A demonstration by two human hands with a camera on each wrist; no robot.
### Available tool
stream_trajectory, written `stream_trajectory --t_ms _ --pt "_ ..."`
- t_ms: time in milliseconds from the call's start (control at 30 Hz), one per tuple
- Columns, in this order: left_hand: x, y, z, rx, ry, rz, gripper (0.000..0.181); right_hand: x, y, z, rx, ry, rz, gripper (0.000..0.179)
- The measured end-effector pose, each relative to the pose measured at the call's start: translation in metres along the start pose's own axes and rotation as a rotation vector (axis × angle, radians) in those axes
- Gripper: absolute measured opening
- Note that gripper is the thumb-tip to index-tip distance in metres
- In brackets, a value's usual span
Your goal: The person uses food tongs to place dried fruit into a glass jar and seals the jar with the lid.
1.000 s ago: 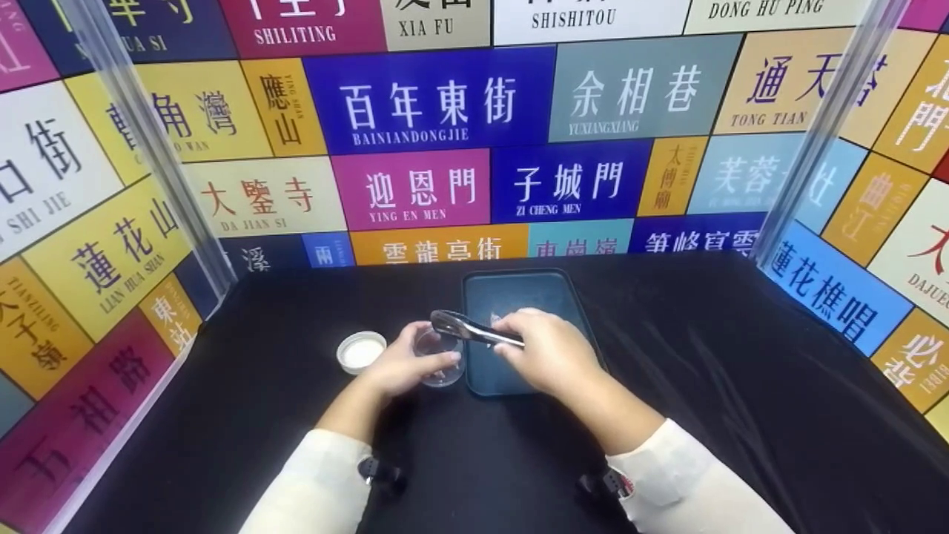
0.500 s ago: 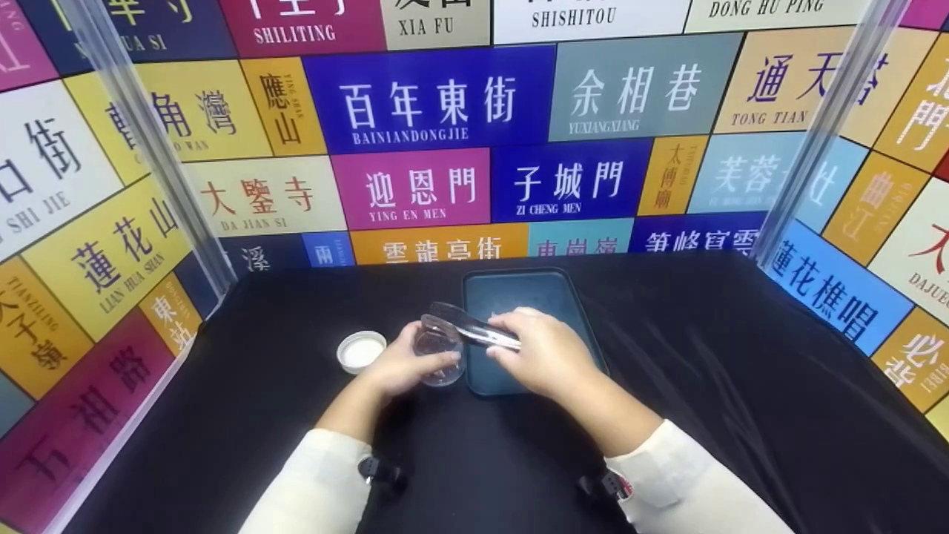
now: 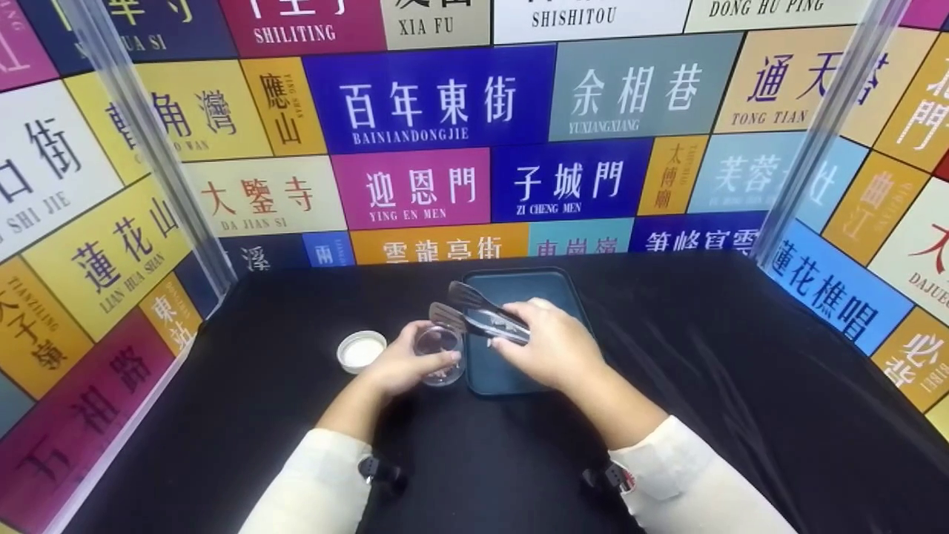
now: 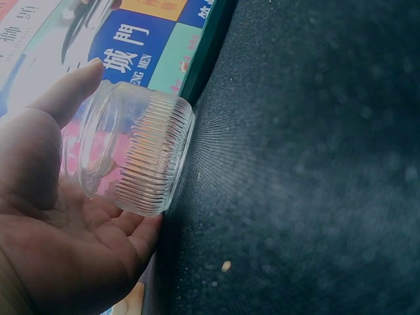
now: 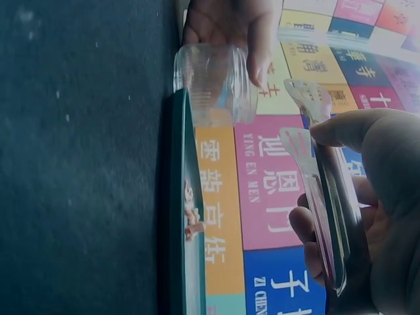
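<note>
My left hand [image 3: 394,363] holds a clear ribbed jar [image 3: 443,368] upright beside the tray, thumb near its rim and fingers around the far side. A few small pieces show through its glass. In my right hand [image 3: 561,348] is a pair of metal tongs [image 3: 485,319], their two arms spread apart. One tip overlaps the jar's far rim in the head view, while the right wrist view shows the tong tips [image 5: 308,98] with nothing between them. On the dark teal tray [image 3: 523,285] lie small pinkish-brown pieces [image 5: 192,220], partly hidden by my right hand in the head view.
A round white-lined lid [image 3: 362,351] lies on the black tablecloth [image 3: 474,460] left of the jar. One tiny pale crumb [image 4: 226,266] is on the cloth near the left hand. Printed panels [image 3: 415,185] and transparent posts [image 3: 808,141] enclose the table.
The tongs, closed over the jar's mouth a second ago, have spread apart and shifted slightly up and right with my right hand. My left hand and the jar stay in place.
</note>
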State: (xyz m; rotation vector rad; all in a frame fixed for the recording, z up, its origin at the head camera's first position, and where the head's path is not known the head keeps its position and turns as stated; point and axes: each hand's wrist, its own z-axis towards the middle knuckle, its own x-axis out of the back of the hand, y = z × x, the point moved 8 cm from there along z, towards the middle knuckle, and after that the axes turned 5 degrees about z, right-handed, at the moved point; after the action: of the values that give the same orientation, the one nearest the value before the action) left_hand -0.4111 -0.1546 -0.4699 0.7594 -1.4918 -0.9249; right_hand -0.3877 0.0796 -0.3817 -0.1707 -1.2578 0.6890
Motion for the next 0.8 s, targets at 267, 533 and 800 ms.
stream_trajectory --t_ms 267,533,800 --pt "-0.001 0.001 -0.001 -0.009 -0.015 -0.047 0.090 0.004 0.017 0.006 -0.033 0.011 -0.001 0.062" --pt "0.000 0.001 -0.002 -0.018 -0.018 -0.054 0.089 0.004 0.035 0.012 -0.093 -0.034 -0.004 0.066" --pt "-0.002 0.003 -0.002 -0.034 -0.015 -0.076 0.087 0.005 0.059 0.017 -0.134 -0.061 -0.034 0.068"
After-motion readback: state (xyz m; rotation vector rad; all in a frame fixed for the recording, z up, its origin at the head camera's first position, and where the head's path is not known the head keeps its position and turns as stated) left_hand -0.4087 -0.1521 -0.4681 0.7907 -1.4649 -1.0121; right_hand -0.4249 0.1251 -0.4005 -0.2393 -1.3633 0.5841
